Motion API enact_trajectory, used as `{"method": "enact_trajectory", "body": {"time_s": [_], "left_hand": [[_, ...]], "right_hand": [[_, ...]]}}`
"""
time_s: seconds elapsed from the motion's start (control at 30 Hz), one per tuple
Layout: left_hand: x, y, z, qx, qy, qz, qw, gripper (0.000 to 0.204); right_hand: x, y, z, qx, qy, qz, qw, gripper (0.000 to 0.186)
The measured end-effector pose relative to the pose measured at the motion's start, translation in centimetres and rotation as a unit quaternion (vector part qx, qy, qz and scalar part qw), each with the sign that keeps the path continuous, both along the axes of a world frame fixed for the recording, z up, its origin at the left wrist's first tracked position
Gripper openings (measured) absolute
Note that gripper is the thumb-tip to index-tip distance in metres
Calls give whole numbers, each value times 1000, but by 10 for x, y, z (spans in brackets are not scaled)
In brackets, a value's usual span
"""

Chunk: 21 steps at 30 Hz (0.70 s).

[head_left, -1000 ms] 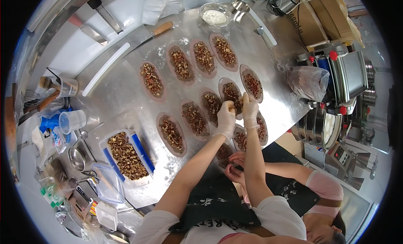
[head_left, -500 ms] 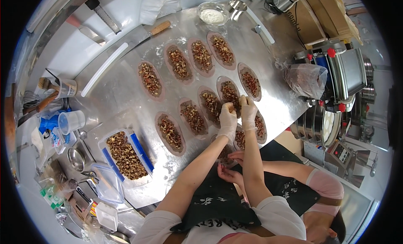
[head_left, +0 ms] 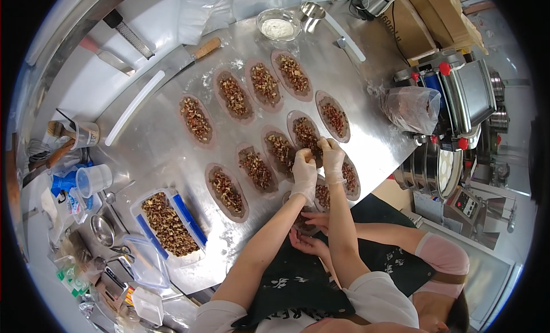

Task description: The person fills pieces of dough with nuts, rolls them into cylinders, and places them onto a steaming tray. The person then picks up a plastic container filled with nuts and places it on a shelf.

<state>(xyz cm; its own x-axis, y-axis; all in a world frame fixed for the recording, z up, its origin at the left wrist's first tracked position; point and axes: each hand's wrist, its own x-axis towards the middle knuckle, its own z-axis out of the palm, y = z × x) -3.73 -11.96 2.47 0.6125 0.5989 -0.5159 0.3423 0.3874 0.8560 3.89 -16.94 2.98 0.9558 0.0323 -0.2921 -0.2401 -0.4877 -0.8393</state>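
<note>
Left hand (head_left: 304, 171), right hand (head_left: 332, 160): fingertips together, apparently pinching nut-topped dough oval (head_left: 303, 130); next calls for even pressure.

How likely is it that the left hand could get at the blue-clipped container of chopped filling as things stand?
Probably yes: only low, filled dough ovals seem to lie between the left hand and the container, which looks open on top. The hand is occupied at another oval, though.

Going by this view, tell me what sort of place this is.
Probably a bakery or pastry kitchen: nut-topped, dough-like ovals lie on a metal worktable, with flour-like white powder and a whisk also in view.
</note>
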Motion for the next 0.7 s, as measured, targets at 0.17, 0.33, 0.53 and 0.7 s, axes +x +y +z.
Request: {"method": "enact_trajectory", "body": {"time_s": [0.17, 0.33, 0.53, 0.7], "left_hand": [[1, -1, 4, 11, 14, -7, 1000, 27], [1, -1, 3, -6, 7, 0, 1000, 28], [-1, -5, -8, -13, -24, 35, 999, 27], [-4, 1, -15, 3, -40, 63, 997, 24]], "right_hand": [[-1, -2, 4, -39, -3, 20, 999, 26], [-2, 0, 6, -34, 1, 14, 999, 29], [14, -11, 0, 185, 138, -144, 962, 24], [35, 3, 20, 210, 113, -182, 954, 20]]}}
